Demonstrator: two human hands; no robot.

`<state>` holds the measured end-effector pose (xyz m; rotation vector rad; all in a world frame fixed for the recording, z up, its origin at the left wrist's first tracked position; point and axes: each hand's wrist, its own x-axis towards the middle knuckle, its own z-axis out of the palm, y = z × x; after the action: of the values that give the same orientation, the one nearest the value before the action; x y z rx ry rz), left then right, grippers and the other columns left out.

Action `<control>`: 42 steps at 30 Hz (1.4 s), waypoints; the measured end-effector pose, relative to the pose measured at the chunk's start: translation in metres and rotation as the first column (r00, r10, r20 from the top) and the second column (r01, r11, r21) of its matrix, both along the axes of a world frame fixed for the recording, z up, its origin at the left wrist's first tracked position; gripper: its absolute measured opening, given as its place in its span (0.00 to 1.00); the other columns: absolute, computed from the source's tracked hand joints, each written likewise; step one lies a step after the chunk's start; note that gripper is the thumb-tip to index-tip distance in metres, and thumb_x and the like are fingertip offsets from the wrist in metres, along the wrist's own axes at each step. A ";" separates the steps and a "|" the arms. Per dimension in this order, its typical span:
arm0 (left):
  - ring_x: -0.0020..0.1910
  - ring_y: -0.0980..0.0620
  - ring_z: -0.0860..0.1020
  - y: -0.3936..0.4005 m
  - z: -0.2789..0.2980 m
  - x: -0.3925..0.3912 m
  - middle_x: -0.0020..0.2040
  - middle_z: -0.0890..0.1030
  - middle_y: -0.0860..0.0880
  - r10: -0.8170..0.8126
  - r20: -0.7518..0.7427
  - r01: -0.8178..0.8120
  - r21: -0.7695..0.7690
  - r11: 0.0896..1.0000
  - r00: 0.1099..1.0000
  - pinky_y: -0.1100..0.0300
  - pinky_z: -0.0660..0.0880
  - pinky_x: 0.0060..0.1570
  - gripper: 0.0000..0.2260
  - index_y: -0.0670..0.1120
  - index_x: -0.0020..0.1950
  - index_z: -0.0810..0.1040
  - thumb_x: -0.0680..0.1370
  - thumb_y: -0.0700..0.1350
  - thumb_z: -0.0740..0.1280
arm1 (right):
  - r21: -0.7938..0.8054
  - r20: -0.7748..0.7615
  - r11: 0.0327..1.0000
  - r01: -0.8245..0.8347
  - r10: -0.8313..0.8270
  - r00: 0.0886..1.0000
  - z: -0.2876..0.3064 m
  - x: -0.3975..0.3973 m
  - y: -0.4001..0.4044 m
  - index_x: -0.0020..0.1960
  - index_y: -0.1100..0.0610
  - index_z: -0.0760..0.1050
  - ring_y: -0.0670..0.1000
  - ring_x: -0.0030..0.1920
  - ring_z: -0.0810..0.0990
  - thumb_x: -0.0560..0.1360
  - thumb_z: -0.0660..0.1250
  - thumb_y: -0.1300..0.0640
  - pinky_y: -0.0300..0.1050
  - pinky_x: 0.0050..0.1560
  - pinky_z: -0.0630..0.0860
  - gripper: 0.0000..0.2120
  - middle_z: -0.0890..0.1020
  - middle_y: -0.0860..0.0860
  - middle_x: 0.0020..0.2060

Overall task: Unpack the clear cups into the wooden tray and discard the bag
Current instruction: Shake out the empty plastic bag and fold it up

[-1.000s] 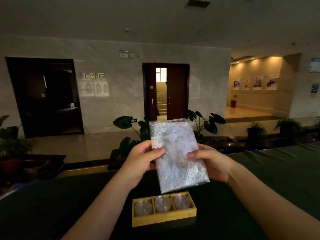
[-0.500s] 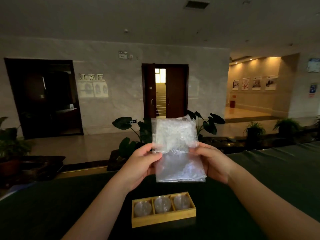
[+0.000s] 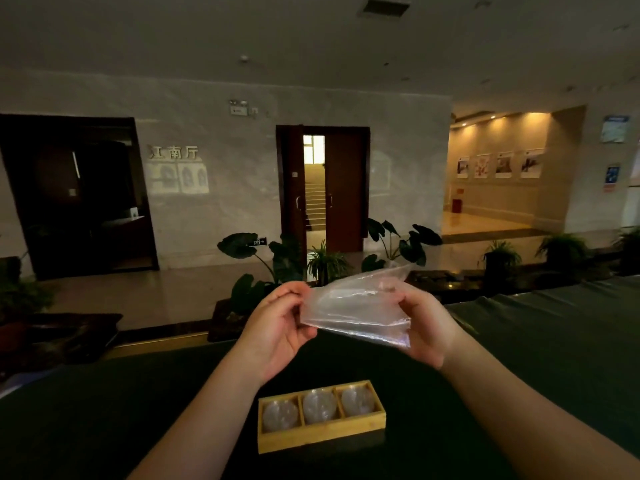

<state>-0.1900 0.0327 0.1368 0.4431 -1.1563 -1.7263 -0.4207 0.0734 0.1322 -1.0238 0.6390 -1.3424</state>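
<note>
A clear plastic bag (image 3: 356, 310) is held up in the air between both hands, folded and lying roughly flat. My left hand (image 3: 277, 327) pinches its left edge; my right hand (image 3: 422, 323) grips its right side. Below them, on the dark green table, stands the wooden tray (image 3: 322, 436) with three compartments. Each compartment holds a clear cup: left (image 3: 280, 414), middle (image 3: 319, 407), right (image 3: 357, 400).
The dark green table (image 3: 554, 358) spreads to both sides of the tray. Beyond its far edge are potted plants (image 3: 263, 271), a shiny lobby floor and a half-open wooden door (image 3: 346, 188).
The bag stood upright and spread open between my hands; it is now folded over and turned nearly flat, and both hands have moved slightly apart. The tray and cups have not moved.
</note>
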 end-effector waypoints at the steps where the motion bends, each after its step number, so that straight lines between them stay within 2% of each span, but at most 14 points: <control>1: 0.39 0.47 0.84 0.000 0.001 0.001 0.49 0.82 0.41 -0.001 0.021 0.001 -0.006 1.000 1.000 0.57 0.80 0.32 0.16 0.45 0.39 0.82 0.80 0.37 0.58 | 0.015 0.010 1.000 0.007 -0.007 1.000 0.000 -0.001 0.001 0.59 0.60 0.81 0.65 0.57 0.81 0.74 0.62 0.56 0.58 0.50 0.80 0.17 0.82 0.63 0.57; 3: 0.47 0.43 0.84 0.000 0.002 0.002 0.56 0.80 0.39 -0.023 0.084 0.024 -0.005 1.000 0.996 0.51 0.82 0.39 0.12 0.42 0.43 0.80 0.80 0.40 0.58 | 0.027 0.014 0.999 0.022 -0.022 1.000 0.002 -0.003 0.004 0.51 0.58 0.84 0.63 0.52 0.83 0.75 0.59 0.48 0.56 0.45 0.80 0.19 0.84 0.61 0.52; 5: 0.51 0.41 0.83 0.003 0.003 0.000 0.60 0.78 0.38 -0.044 0.177 0.044 0.008 0.999 0.983 0.50 0.82 0.43 0.08 0.41 0.48 0.77 0.78 0.46 0.64 | 0.024 -0.080 0.996 0.088 -0.086 0.993 0.003 -0.002 0.005 0.48 0.56 0.85 0.61 0.50 0.84 0.74 0.65 0.48 0.54 0.42 0.81 0.15 0.84 0.61 0.53; 7: 0.52 0.42 0.83 0.005 0.001 -0.001 0.61 0.77 0.39 -0.024 0.315 0.037 -0.036 0.999 0.949 0.50 0.82 0.46 0.18 0.43 0.56 0.75 0.71 0.48 0.72 | -0.027 -0.177 0.989 0.144 -0.146 0.973 0.002 -0.003 0.003 0.49 0.55 0.83 0.59 0.49 0.85 0.70 0.71 0.57 0.53 0.41 0.81 0.09 0.81 0.60 0.55; 10: 0.52 0.43 0.83 0.004 -0.007 -0.003 0.60 0.77 0.41 -0.038 0.336 0.044 -0.010 0.999 0.941 0.47 0.82 0.49 0.36 0.55 0.68 0.67 0.64 0.41 0.78 | -0.074 -0.195 0.982 0.174 -0.185 0.963 0.000 -0.006 -0.001 0.58 0.51 0.79 0.61 0.53 0.82 0.66 0.71 0.66 0.56 0.45 0.80 0.22 0.77 0.60 0.61; 12: 0.51 0.45 0.84 0.003 -0.013 -0.005 0.59 0.79 0.43 0.015 0.343 -0.021 0.014 1.000 0.939 0.48 0.82 0.50 0.41 0.54 0.73 0.64 0.65 0.37 0.78 | -0.040 -0.204 0.990 0.136 -0.142 0.969 0.001 -0.006 -0.002 0.63 0.44 0.76 0.61 0.56 0.81 0.65 0.75 0.62 0.57 0.47 0.80 0.29 0.77 0.57 0.62; 14: 0.50 0.48 0.84 0.001 -0.020 -0.006 0.58 0.80 0.45 0.105 0.351 -0.104 -0.020 0.994 0.931 0.51 0.83 0.48 0.40 0.50 0.75 0.63 0.67 0.34 0.77 | 0.049 -0.294 0.998 0.035 -0.020 0.956 0.001 -0.002 0.000 0.63 0.41 0.76 0.58 0.57 0.82 0.61 0.79 0.51 0.55 0.49 0.81 0.31 0.78 0.55 0.62; 16: 0.49 0.49 0.84 -0.001 -0.026 -0.004 0.57 0.80 0.46 0.163 0.351 -0.154 -0.056 0.987 0.922 0.53 0.83 0.46 0.40 0.51 0.75 0.63 0.67 0.33 0.77 | 0.140 -0.374 0.989 -0.043 0.093 0.923 -0.005 -0.001 -0.001 0.61 0.45 0.79 0.59 0.58 0.81 0.59 0.82 0.49 0.54 0.51 0.80 0.31 0.80 0.57 0.61; 21: 0.51 0.47 0.83 -0.007 -0.033 0.000 0.58 0.80 0.45 0.146 0.335 -0.147 -0.021 0.989 0.931 0.55 0.82 0.45 0.35 0.50 0.71 0.69 0.68 0.32 0.76 | 0.119 -0.311 0.992 -0.031 0.067 0.948 -0.014 -0.005 -0.010 0.64 0.60 0.75 0.62 0.56 0.82 0.66 0.75 0.69 0.48 0.46 0.82 0.27 0.82 0.61 0.57; 26: 0.43 0.53 0.85 -0.006 -0.044 -0.012 0.48 0.86 0.47 0.087 0.298 -0.130 0.127 0.983 0.951 0.63 0.80 0.38 0.16 0.47 0.53 0.80 0.70 0.32 0.74 | 0.080 -0.324 0.997 0.022 0.005 0.946 -0.020 -0.013 -0.020 0.60 0.63 0.77 0.59 0.53 0.84 0.66 0.72 0.71 0.44 0.42 0.82 0.22 0.84 0.61 0.53; 30: 0.45 0.49 0.85 0.002 -0.051 -0.021 0.44 0.87 0.46 0.021 0.327 -0.116 0.273 0.955 0.945 0.63 0.82 0.37 0.12 0.42 0.53 0.79 0.71 0.33 0.73 | 0.113 -0.309 0.993 0.020 0.017 0.951 -0.035 -0.021 -0.028 0.57 0.63 0.79 0.57 0.50 0.85 0.65 0.71 0.71 0.44 0.41 0.82 0.20 0.85 0.60 0.50; 35: 0.56 0.46 0.81 0.033 -0.062 -0.020 0.58 0.81 0.42 0.138 0.351 -0.241 0.272 0.932 0.926 0.58 0.82 0.49 0.12 0.43 0.55 0.79 0.73 0.34 0.72 | 0.186 -0.275 0.971 -0.149 0.197 0.941 -0.052 -0.019 -0.034 0.54 0.56 0.83 0.57 0.50 0.85 0.66 0.71 0.67 0.45 0.39 0.82 0.17 0.85 0.58 0.51; 39: 0.51 0.50 0.82 0.068 -0.086 0.004 0.55 0.81 0.47 0.304 0.310 -0.389 0.267 0.882 0.901 0.60 0.82 0.47 0.11 0.47 0.53 0.79 0.74 0.35 0.72 | 0.292 -0.139 0.914 -0.281 0.331 0.933 -0.085 0.014 -0.038 0.54 0.52 0.84 0.57 0.52 0.84 0.70 0.70 0.57 0.46 0.40 0.82 0.13 0.85 0.57 0.53; 42: 0.49 0.50 0.83 0.105 -0.118 0.037 0.52 0.82 0.46 0.492 0.307 -0.573 0.292 0.766 0.815 0.60 0.82 0.46 0.09 0.45 0.51 0.80 0.74 0.34 0.72 | 0.428 0.013 0.819 -0.382 0.417 0.909 -0.116 0.058 -0.030 0.55 0.53 0.83 0.55 0.49 0.85 0.70 0.70 0.49 0.45 0.36 0.82 0.16 0.85 0.58 0.53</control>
<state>-0.1526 0.1372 0.0185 1.1103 -0.7269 -1.3936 -0.3623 0.0435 0.0158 -0.7993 0.6925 -0.7480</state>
